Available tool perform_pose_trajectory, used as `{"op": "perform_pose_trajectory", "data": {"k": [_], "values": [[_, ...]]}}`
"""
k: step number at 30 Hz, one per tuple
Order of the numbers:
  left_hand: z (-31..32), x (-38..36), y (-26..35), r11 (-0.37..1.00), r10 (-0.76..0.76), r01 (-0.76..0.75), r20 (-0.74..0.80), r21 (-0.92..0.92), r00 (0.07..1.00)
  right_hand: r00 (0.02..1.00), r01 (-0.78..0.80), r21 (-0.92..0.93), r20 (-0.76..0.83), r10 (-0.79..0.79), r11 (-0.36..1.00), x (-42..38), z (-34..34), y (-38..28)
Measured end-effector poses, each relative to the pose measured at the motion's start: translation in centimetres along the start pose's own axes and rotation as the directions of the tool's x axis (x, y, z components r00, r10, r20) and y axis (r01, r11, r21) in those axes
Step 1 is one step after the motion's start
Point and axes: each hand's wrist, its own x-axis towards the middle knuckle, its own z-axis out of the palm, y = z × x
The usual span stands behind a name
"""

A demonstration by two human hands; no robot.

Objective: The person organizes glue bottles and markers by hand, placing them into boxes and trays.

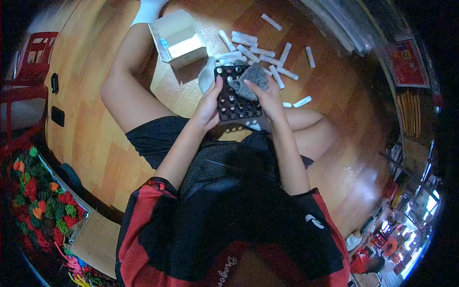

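A black rack with rows of round holes (pixel 231 106) is held up over my lap. My left hand (pixel 208 105) grips its left edge, the thumb lying on the front. In my right hand (pixel 269 95) is a grey cloth (pixel 253 81), pressed against the rack's upper right part and covering some holes. Just beyond the rack, several white tubes (pixel 245 38) lie scattered on the wooden floor. An open white box (pixel 179 40) stands to the left of the tubes.
My bare legs (pixel 143 95) are bent around the rack. Colourful tufted material (pixel 40 205) and a cardboard piece (pixel 98 237) are at the lower left. A red-framed object (pixel 24 110) stands at the far left. Cluttered items line the right side.
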Motion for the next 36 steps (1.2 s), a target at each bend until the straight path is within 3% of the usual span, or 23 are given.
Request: {"op": "perform_pose_trajectory", "data": {"k": [6, 8, 10, 11, 12, 16, 18, 19, 21, 23, 24, 25, 26, 27, 28, 29, 30, 33, 36], "values": [[0.1, -0.4, -0.7, 0.963, 0.125, -0.105, -0.064, 0.25, 0.99, 0.99, -0.142, 0.063, -0.012, 0.143, 0.988, -0.9, -0.2, 0.5], [-0.3, -0.1, -1.3, 0.748, 0.26, -0.255, 0.083, 0.613, 0.962, 0.982, -0.187, 0.138, 0.047, 0.183, 0.973, -0.9, -0.7, 0.3], [-0.1, 0.2, -1.5, 0.727, 0.303, -0.327, 0.145, 0.604, 0.942, 0.971, -0.233, 0.208, 0.105, 0.215, 0.95, -0.8, -0.7, 0.3], [0.1, 0.2, -1.5, 0.705, 0.344, -0.394, 0.202, 0.589, 0.917, 0.983, -0.183, 0.156, 0.043, 0.178, 0.971, -0.9, -0.5, 0.6], [0.4, 0.1, -1.2, 0.69, 0.321, -0.361, 0.182, 0.627, 0.929, 0.991, -0.134, 0.1, -0.016, 0.136, 0.986, -0.9, -0.4, 0.8], [-0.3, 0.6, -1.4, 0.649, 0.363, -0.384, 0.177, 0.657, 0.915, 1.0, -0.023, -0.047, -0.017, 0.022, 0.999, -0.7, -0.3, 0.8], [-0.3, 0.5, -0.7, 0.676, 0.459, -0.322, -0.037, 0.663, 0.888, 0.964, 0.267, -0.283, 0.064, -0.259, 0.921, -1.0, -0.2, -0.3], [-0.4, 0.5, -0.2, 0.791, 0.441, -0.324, -0.117, 0.52, 0.89, 0.963, 0.268, -0.279, 0.062, -0.261, 0.922, -1.1, -0.3, -0.3], [-1.0, 0.6, 0.5, 0.696, 0.496, -0.342, -0.078, 0.632, 0.865, 0.958, 0.274, -0.21, 0.139, -0.249, 0.939, -1.4, -0.4, -0.1], [-1.3, 0.8, 0.5, 0.715, 0.478, -0.343, -0.068, 0.609, 0.875, 0.956, 0.285, -0.276, 0.147, -0.252, 0.918, -1.8, -0.3, 0.3], [-1.5, 0.8, 0.4, 0.736, 0.458, -0.34, -0.061, 0.585, 0.887, 0.984, 0.021, 0.047, 0.177, -0.029, 0.999, -2.1, -0.3, 0.7], [-1.8, 1.1, -0.1, 0.735, 0.461, -0.34, -0.064, 0.587, 0.885, 0.945, -0.264, 0.345, 0.277, 0.171, 0.9, -2.4, -0.3, 0.9], [-1.1, 1.2, -0.5, 0.747, 0.471, -0.365, -0.054, 0.556, 0.88, 0.93, -0.361, 0.568, 0.273, 0.244, 0.74, -2.9, 0.0, 0.7], [-0.5, 1.3, -0.7, 0.757, 0.482, -0.39, -0.044, 0.525, 0.875, 0.93, -0.362, 0.57, 0.276, 0.243, 0.738, -3.0, 0.0, 0.3], [-0.2, 0.8, -0.9, 0.751, 0.418, -0.263, -0.127, 0.606, 0.899, 0.914, -0.401, 0.56, 0.296, 0.277, 0.725, -3.1, -0.2, -0.2], [0.1, 0.6, -0.7, 0.749, 0.418, -0.262, -0.127, 0.609, 0.9, 0.897, -0.439, 0.549, 0.313, 0.311, 0.711, -3.0, -0.4, -0.4], [0.3, 0.6, -0.6, 0.772, 0.416, -0.274, -0.129, 0.574, 0.9, 0.921, -0.387, 0.462, 0.245, 0.305, 0.798, -2.7, -0.5, -0.1], [0.2, 1.3, -0.6, 0.771, 0.423, -0.304, -0.094, 0.56, 0.901, 0.959, -0.284, 0.376, 0.137, 0.25, 0.882, -2.1, -0.5, 1.2], [0.2, 2.0, -0.6, 0.782, 0.449, -0.292, -0.173, 0.55, 0.876, 0.977, -0.198, 0.256, -0.022, 0.21, 0.946, -2.1, -0.1, 1.8]]}}
